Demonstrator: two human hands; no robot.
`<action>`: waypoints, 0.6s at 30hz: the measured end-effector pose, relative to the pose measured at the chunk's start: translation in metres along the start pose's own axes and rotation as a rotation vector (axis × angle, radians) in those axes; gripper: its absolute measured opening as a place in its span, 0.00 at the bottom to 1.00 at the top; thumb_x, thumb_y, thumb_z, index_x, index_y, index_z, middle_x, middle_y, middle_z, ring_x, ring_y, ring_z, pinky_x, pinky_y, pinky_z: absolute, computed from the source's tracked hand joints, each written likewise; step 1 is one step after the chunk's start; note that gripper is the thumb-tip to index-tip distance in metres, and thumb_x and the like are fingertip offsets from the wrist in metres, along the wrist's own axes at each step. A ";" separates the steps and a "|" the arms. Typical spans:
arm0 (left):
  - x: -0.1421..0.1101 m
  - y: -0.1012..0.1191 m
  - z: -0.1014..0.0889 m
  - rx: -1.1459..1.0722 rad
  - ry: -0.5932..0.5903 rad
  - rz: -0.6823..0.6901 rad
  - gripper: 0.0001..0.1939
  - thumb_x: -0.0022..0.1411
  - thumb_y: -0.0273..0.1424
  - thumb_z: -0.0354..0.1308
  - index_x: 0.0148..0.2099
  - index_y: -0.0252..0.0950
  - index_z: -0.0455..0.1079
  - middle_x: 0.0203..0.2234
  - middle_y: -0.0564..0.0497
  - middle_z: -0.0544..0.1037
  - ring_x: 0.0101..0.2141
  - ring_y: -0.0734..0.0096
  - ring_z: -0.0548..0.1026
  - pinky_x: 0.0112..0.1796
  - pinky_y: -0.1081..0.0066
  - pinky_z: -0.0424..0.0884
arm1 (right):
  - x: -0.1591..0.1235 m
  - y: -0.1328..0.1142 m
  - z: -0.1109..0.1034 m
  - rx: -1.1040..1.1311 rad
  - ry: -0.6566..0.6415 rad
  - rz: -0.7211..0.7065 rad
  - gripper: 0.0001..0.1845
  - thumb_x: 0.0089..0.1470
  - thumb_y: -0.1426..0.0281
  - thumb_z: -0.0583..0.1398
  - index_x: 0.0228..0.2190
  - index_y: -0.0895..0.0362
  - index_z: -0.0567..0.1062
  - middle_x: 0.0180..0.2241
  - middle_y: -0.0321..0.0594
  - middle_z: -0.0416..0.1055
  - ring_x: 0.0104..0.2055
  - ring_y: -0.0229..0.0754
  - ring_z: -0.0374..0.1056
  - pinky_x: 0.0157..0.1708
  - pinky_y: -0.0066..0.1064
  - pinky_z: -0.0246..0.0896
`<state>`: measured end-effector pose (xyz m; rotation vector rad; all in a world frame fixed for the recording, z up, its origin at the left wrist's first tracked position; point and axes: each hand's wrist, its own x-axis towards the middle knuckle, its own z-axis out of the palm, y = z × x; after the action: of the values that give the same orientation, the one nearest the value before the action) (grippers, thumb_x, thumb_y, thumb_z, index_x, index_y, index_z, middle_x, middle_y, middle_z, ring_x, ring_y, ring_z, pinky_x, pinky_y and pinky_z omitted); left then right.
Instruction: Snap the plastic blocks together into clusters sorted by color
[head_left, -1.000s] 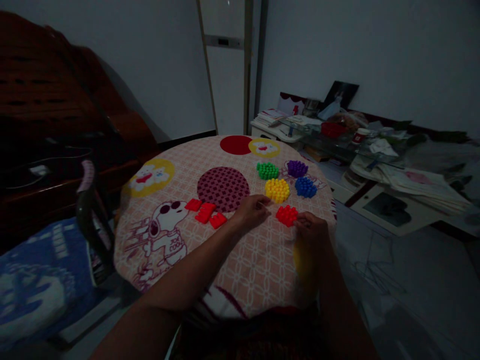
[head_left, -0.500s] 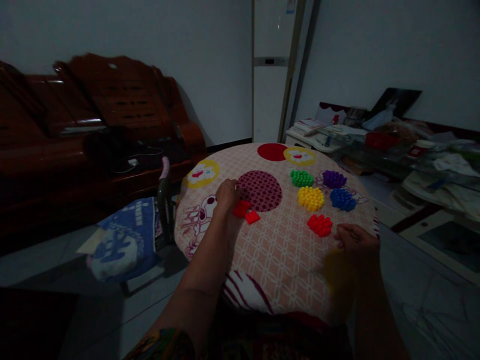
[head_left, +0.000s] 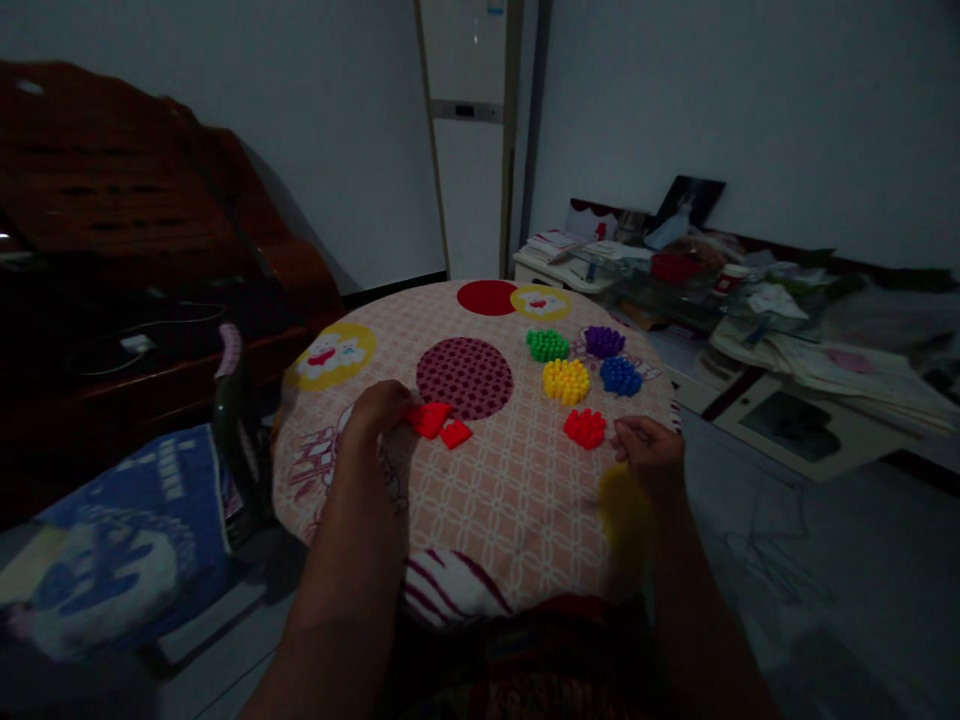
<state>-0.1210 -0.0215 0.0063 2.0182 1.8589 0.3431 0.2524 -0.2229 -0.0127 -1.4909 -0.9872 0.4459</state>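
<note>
My left hand (head_left: pixel 381 405) is at the left of the round table, its fingers curled at the near end of a flat red plastic piece (head_left: pixel 430 418). The fingers hide that end of the piece. A smaller red piece (head_left: pixel 455 433) lies right beside it. On the right, my right hand (head_left: pixel 648 446) is closed in a pinch just beside a cluster of red knobbly pieces (head_left: pixel 585 428). Whatever is between its fingertips is too small or dark to make out. Beyond lie yellow (head_left: pixel 566 381), blue (head_left: pixel 620 376), green (head_left: pixel 547 345) and purple (head_left: pixel 604 341) clusters.
A patterned cloth (head_left: pixel 510 500) covers the round table. At left stand a chair with a blue cover (head_left: pixel 142 540) and a dark wooden sofa (head_left: pixel 112 200). A cluttered glass-topped cabinet (head_left: pixel 697 300) runs along the right wall. A tall white unit (head_left: pixel 470 190) stands behind.
The view has swung right, so the table appears further left. My left hand has drawn slightly left and towards me, showing more of the red piece. My right hand stays by the red cluster, pinched.
</note>
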 end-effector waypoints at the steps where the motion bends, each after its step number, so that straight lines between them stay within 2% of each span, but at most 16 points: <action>1: 0.000 -0.002 -0.001 -0.027 -0.006 0.009 0.04 0.55 0.28 0.63 0.33 0.32 0.75 0.28 0.45 0.79 0.32 0.59 0.76 0.34 0.67 0.66 | -0.001 -0.001 0.000 0.002 -0.001 -0.005 0.18 0.46 0.57 0.66 0.29 0.60 0.78 0.19 0.38 0.73 0.17 0.36 0.65 0.16 0.25 0.60; 3: -0.002 -0.006 -0.003 -0.103 0.043 0.000 0.02 0.52 0.27 0.64 0.29 0.34 0.74 0.24 0.47 0.77 0.30 0.60 0.75 0.32 0.67 0.65 | -0.001 -0.001 0.000 0.007 -0.009 -0.009 0.18 0.46 0.57 0.66 0.29 0.60 0.78 0.19 0.38 0.74 0.17 0.36 0.65 0.16 0.25 0.59; 5: -0.004 -0.006 -0.006 -0.254 0.190 -0.040 0.05 0.50 0.28 0.66 0.27 0.34 0.72 0.21 0.49 0.74 0.27 0.63 0.73 0.29 0.69 0.63 | -0.002 -0.001 -0.001 0.016 -0.011 -0.011 0.17 0.47 0.58 0.66 0.29 0.60 0.78 0.20 0.38 0.74 0.17 0.35 0.65 0.16 0.25 0.59; 8: -0.011 0.010 -0.009 -0.657 0.386 0.001 0.08 0.50 0.32 0.66 0.28 0.35 0.71 0.19 0.53 0.71 0.24 0.69 0.70 0.25 0.73 0.62 | -0.003 -0.002 -0.001 0.017 -0.019 -0.028 0.16 0.47 0.58 0.66 0.29 0.60 0.78 0.20 0.38 0.74 0.17 0.35 0.65 0.16 0.25 0.59; 9: -0.014 0.020 -0.008 -0.829 0.369 0.066 0.09 0.50 0.34 0.66 0.31 0.35 0.71 0.19 0.54 0.71 0.23 0.72 0.69 0.25 0.74 0.63 | -0.003 -0.003 0.000 0.018 -0.023 -0.036 0.15 0.48 0.59 0.66 0.29 0.60 0.78 0.20 0.38 0.74 0.17 0.35 0.65 0.16 0.25 0.59; 11: -0.021 0.047 0.000 -1.101 0.230 0.189 0.15 0.47 0.37 0.67 0.35 0.35 0.72 0.21 0.55 0.73 0.22 0.75 0.69 0.24 0.75 0.65 | -0.005 -0.008 0.004 0.028 -0.032 -0.048 0.14 0.48 0.60 0.66 0.29 0.60 0.79 0.19 0.37 0.73 0.17 0.35 0.65 0.16 0.25 0.59; 13: -0.030 0.077 0.014 -1.237 0.043 0.235 0.18 0.44 0.39 0.69 0.35 0.34 0.72 0.20 0.57 0.72 0.19 0.79 0.67 0.22 0.77 0.63 | -0.008 -0.013 0.010 0.046 -0.047 -0.049 0.13 0.47 0.61 0.66 0.28 0.60 0.79 0.18 0.36 0.72 0.17 0.35 0.65 0.17 0.25 0.60; 16: -0.045 0.116 0.040 -1.237 -0.229 0.266 0.20 0.44 0.41 0.70 0.35 0.33 0.73 0.20 0.56 0.73 0.19 0.80 0.68 0.22 0.78 0.63 | -0.014 -0.021 0.021 0.063 -0.094 -0.040 0.13 0.46 0.62 0.66 0.29 0.60 0.80 0.19 0.37 0.73 0.18 0.35 0.65 0.18 0.25 0.61; 18: -0.053 0.132 0.055 -1.222 -0.334 0.344 0.19 0.45 0.40 0.70 0.35 0.32 0.73 0.22 0.54 0.75 0.21 0.79 0.71 0.25 0.78 0.67 | -0.017 -0.024 0.028 0.072 -0.138 -0.039 0.12 0.47 0.62 0.66 0.28 0.59 0.80 0.20 0.37 0.73 0.19 0.35 0.66 0.18 0.25 0.61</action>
<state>0.0159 -0.0880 0.0176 1.3374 0.7080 0.8907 0.2141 -0.2213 -0.0002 -1.3888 -1.0956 0.5564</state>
